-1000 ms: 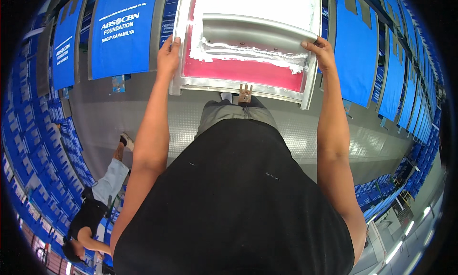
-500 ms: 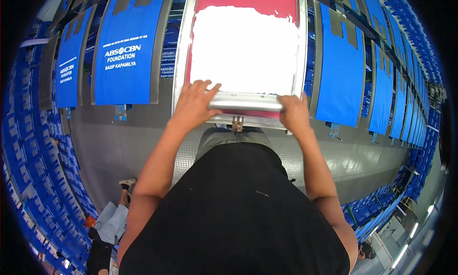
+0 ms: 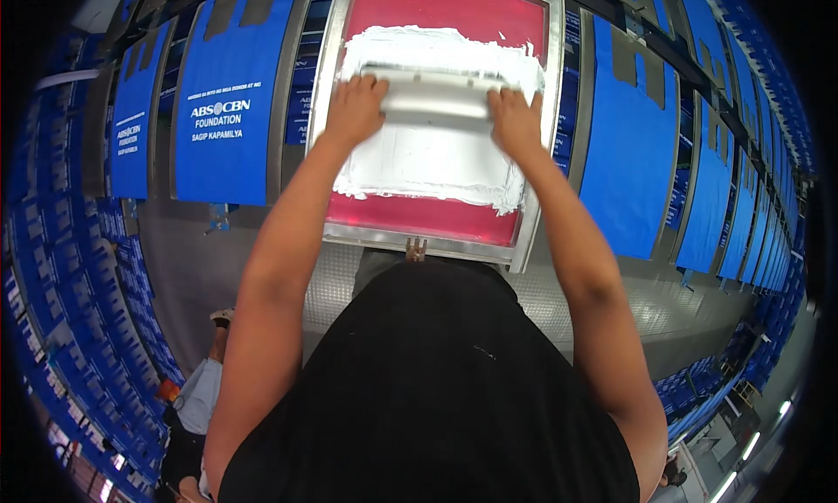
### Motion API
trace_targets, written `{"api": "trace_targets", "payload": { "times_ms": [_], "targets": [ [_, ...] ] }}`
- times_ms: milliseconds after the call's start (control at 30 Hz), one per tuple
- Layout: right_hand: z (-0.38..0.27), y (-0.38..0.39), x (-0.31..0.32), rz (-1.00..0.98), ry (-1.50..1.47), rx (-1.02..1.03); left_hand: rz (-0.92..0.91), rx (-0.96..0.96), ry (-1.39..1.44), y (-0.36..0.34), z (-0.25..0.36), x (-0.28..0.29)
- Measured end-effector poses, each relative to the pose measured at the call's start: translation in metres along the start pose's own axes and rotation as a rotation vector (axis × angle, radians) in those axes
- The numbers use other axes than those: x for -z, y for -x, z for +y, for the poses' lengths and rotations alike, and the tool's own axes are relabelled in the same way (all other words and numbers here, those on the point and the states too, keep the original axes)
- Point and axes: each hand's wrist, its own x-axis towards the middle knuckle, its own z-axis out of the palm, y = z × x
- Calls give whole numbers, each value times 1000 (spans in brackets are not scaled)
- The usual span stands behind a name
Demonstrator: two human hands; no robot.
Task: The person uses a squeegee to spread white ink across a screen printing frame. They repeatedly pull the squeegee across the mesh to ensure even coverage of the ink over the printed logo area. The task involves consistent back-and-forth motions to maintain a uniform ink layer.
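Left hand (image 3: 356, 110) and right hand (image 3: 517, 123), fingers curled over, grip opposite ends of the metal bar (image 3: 436, 97) (blurred, so its tilt is hard to judge) lying across white paste (image 3: 428, 158) on the red screen (image 3: 410, 213). Uneven pressure could streak the paste; overreaching might smear the frame (image 3: 367, 234) or drip toward blue panels (image 3: 231, 71) alongside.

Two hands, the left hand (image 3: 355, 112) and the right hand (image 3: 518, 126), share one metal bar (image 3: 436, 97), with one framed screen (image 3: 375, 236) beneath the grip, one pronged fitting (image 3: 416, 248) nearer the body, two large blue panels (image 3: 234, 71) left of the grip, at least three blue panels (image 3: 630, 136) right, and one co-worker (image 3: 196, 403) behind, leftward.
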Motion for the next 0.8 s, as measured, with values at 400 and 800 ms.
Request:
{"api": "trace_targets", "payload": {
  "times_ms": [400,800],
  "targets": [
    [-65,137,85,-345,-296,-131,-135,-8,272,147,52,55],
    [-18,33,38,-207,-111,-94,-92,81,162,39,8,28]
  ]
}}
